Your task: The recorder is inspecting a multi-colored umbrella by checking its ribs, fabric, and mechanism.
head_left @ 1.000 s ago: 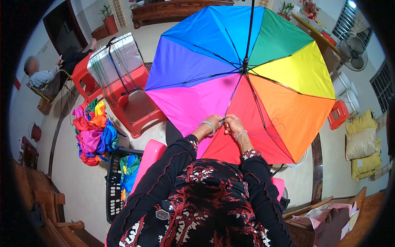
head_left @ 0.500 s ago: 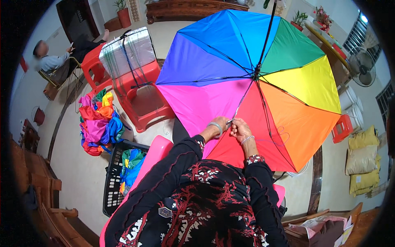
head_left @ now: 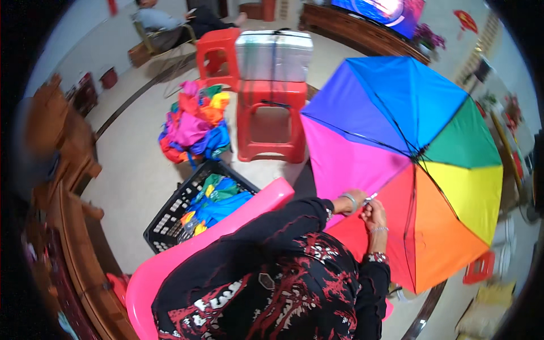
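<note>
A rainbow-coloured umbrella (head_left: pixel 396 113) is spread open before me, its inner side and dark ribs facing me. Where the pink panel meets the red one, my left hand (head_left: pixel 351 201) is closed on an umbrella rib (head_left: pixel 387 180) near its outer end. Just to its right, my right hand (head_left: pixel 374 215) is pinched closed almost against the left fingers. A small shiny bit shows between the two hands. What the right fingertips hold is too small to make out. The umbrella's shaft (head_left: pixel 453 119) slants away to the upper right.
A black plastic basket (head_left: pixel 164 224) of colourful fabric stands left of my pink chair (head_left: pixel 150 277). Beyond it lie a bright fabric heap (head_left: pixel 192 124) and red stools (head_left: pixel 271 90), one bearing a silver box (head_left: pixel 275 56). A person (head_left: pixel 164 22) sits at the far left.
My view has swung left, so the umbrella, basket and stools appear farther right. A lit screen has come into view at the back. Both hands stay closed at the same umbrella rib.
</note>
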`<state>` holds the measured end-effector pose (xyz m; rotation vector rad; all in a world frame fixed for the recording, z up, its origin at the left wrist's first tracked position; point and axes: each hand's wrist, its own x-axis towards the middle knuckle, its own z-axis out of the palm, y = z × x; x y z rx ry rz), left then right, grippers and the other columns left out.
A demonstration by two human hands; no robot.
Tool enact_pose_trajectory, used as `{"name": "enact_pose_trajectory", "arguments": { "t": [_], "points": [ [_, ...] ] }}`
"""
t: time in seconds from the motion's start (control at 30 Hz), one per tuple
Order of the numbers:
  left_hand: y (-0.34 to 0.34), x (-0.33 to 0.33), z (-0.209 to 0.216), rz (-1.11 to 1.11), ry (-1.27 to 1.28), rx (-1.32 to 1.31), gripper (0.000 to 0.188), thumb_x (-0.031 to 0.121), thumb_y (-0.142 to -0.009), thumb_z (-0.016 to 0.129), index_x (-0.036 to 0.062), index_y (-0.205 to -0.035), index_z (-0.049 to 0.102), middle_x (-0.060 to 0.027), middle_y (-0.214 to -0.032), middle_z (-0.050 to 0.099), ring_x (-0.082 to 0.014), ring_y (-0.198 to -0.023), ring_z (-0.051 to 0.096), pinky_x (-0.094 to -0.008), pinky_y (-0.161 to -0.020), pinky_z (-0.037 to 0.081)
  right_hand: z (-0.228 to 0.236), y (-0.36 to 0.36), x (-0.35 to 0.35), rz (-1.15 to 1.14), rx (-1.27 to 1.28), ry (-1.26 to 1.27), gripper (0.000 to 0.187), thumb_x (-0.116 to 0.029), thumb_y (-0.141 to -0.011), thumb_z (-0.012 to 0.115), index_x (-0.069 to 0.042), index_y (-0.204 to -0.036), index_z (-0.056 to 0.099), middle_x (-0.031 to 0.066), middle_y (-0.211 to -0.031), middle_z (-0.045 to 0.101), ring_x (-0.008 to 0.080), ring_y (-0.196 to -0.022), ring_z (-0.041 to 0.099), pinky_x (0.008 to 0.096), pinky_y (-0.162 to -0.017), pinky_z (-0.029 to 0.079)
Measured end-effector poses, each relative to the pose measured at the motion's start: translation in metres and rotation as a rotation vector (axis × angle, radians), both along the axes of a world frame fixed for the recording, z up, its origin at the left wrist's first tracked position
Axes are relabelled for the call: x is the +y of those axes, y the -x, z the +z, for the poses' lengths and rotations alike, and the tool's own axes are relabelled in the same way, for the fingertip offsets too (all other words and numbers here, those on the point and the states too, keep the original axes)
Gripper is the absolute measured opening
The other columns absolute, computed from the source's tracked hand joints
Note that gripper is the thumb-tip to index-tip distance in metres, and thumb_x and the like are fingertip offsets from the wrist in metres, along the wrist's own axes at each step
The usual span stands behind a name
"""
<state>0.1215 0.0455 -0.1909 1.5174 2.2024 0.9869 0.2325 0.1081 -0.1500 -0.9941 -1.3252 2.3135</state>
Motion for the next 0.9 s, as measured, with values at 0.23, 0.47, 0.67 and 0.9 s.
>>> {"name": "enact_pose_trajectory", "arguments": {
  "t": [0.23,0.47,0.67,0.9],
  "points": [
    [-0.001,-0.002,0.012,0.038,0.078,0.054,0.019,0.022,-0.072,0.050,0.0055,-0.072,0.060,-0.0189,-0.071,0.057,-0.0337,-0.067,0.056,-0.0408,-0.057,0.045,-0.002,-0.001,-0.001,-0.014,0.067,0.074,0.006,-0.013,-0.080,0.046,-0.010,-0.075,0.047,-0.0031,-0.050,0.041,0.0061,-0.037,0.036,0.0221,-0.035,0.035],
    [0.004,0.004,-0.007,0.088,0.111,0.093,0.018,0.018,-0.070,0.051,0.0037,-0.070,0.061,-0.0193,-0.071,0.057,-0.0328,-0.067,0.057,-0.0399,-0.056,0.046,-0.001,0.005,-0.003,-0.001,0.068,0.077,0.003,-0.012,-0.080,0.045,-0.011,-0.077,0.046,-0.0024,-0.050,0.042,0.0067,-0.037,0.037,0.0232,-0.035,0.037],
    [0.000,0.002,0.003,0.155,0.153,0.006,0.016,0.014,-0.069,0.051,0.0026,-0.072,0.061,-0.0190,-0.072,0.058,-0.0323,-0.068,0.058,-0.0391,-0.057,0.046,0.003,0.004,-0.005,0.043,0.005,0.011,0.002,-0.011,-0.080,0.045,-0.009,-0.079,0.044,-0.0009,-0.050,0.042,0.0083,-0.039,0.038,0.0234,-0.036,0.038],
    [-0.009,-0.010,0.030,0.190,0.196,-0.047,0.014,0.010,-0.065,0.056,0.0020,-0.073,0.062,-0.0204,-0.075,0.058,-0.0297,-0.072,0.059,-0.0367,-0.059,0.048,0.000,0.003,-0.008,0.063,-0.040,-0.089,0.007,-0.013,-0.080,0.044,-0.009,-0.074,0.044,-0.0013,-0.050,0.042,0.0080,-0.039,0.038,0.0234,-0.037,0.039]
  ]
}}
